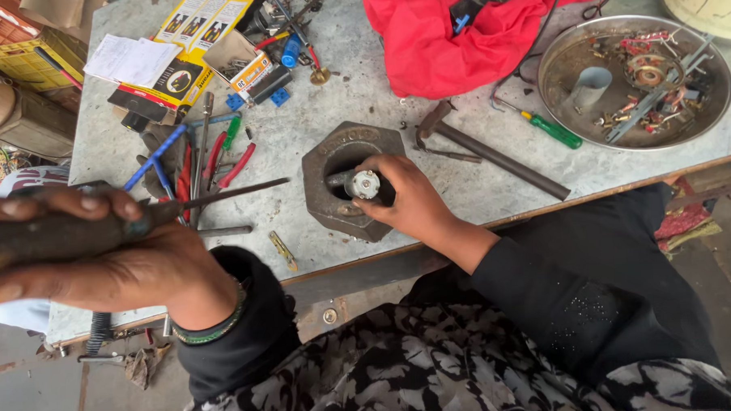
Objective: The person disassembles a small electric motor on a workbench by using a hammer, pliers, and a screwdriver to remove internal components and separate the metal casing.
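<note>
Grey and scuffed, the metal-topped workbench (353,84) carries a heavy hexagonal iron block (340,178) with a round hollow in its top, sitting near the front edge. The person's right hand (410,200) rests on that block, fingers curled around a small silvery cylindrical part (365,184) that stands in the hollow, its toothed end facing up. The left hand (92,255) is raised close to the camera at the left, closed tightly around a dark, worn tool handle (42,235) whose thin rod (235,191) points right toward the block without reaching it. A green beaded bangle (216,326) circles the left wrist above a black sleeve. Just left of the block lies a scatter of red- and blue-handled pliers and screwdrivers (210,158). Right of the block a hammer (493,154) lies slantwise, with a green-handled screwdriver (551,130) beyond it. A round steel tray (555,81) at the far right holds a copper-wound coil, a short metal tube and small parts. A red cloth (433,41) is bunched at the back, and yellow printed cartons (197,21) lie at the rear left.
</note>
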